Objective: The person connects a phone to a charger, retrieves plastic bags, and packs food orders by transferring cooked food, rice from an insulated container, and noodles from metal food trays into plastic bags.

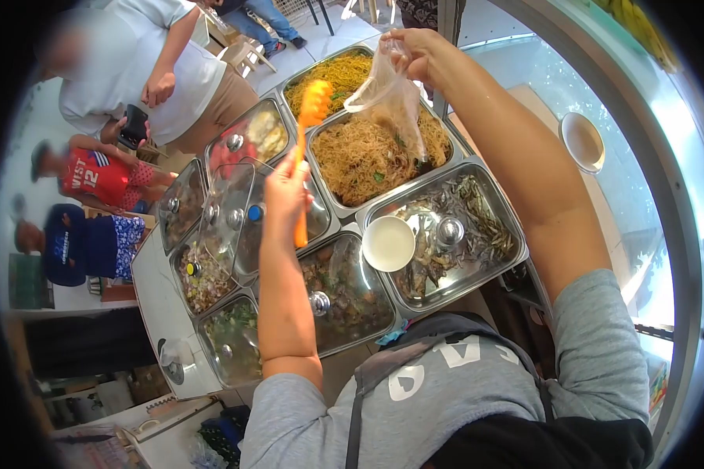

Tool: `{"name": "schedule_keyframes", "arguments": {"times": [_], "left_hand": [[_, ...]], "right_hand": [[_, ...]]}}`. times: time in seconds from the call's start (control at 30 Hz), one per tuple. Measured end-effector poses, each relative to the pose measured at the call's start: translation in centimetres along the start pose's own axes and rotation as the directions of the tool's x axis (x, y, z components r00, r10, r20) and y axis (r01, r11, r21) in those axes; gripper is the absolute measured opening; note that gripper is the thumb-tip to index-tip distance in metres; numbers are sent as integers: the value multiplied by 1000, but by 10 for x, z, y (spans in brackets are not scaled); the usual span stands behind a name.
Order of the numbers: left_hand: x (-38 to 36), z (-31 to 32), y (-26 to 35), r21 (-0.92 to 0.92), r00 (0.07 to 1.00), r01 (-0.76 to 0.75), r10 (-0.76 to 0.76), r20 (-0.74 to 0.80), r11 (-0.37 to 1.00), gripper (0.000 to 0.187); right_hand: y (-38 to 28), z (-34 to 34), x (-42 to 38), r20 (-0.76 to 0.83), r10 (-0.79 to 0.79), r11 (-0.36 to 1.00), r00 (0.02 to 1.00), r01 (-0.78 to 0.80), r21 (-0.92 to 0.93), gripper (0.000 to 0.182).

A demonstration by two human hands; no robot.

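Observation:
My left hand (287, 191) is closed round the handle of an orange serving fork (314, 105), its toothed head raised and slightly blurred. The fingers of my right hand (413, 53) pinch the top of a clear plastic bag (387, 94). The bag hangs open over a metal tray of brown noodles (352, 160), and its lower end is near the food. Behind it is a tray of yellow noodles (352, 72). A white bowl (389, 243) sits on the clear lid of a tray of small fish (477, 223).
More lidded food trays (340, 293) stand to the left and front. A person in a white shirt (145, 59) holds a phone (134, 127) across the counter; two other people are at the left. A white bowl (582, 142) lies at the right, near the curved glass frame.

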State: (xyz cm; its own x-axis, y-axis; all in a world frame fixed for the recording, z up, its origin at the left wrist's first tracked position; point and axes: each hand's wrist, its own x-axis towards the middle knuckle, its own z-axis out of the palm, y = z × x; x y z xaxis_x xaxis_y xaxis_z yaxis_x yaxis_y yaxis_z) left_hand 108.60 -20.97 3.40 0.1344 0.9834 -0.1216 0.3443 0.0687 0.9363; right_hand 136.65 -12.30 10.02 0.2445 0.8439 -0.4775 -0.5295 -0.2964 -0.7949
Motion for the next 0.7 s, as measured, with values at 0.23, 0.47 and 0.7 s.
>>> {"name": "schedule_keyframes", "arguments": {"times": [0.23,0.47,0.7], "left_hand": [[53,72,-119,800,948,-268,294,121,537,46],[62,-85,-68,906,885,216,319,-339,363,47],[109,-215,-206,763,855,288,203,-477,578,40]], "right_hand": [[-8,-1,-2,51,-15,998,999,12,61,11],[-15,-14,-10,189,-6,988,982,-24,152,11],[-29,-49,-12,387,-54,986,921,-12,166,20]]}}
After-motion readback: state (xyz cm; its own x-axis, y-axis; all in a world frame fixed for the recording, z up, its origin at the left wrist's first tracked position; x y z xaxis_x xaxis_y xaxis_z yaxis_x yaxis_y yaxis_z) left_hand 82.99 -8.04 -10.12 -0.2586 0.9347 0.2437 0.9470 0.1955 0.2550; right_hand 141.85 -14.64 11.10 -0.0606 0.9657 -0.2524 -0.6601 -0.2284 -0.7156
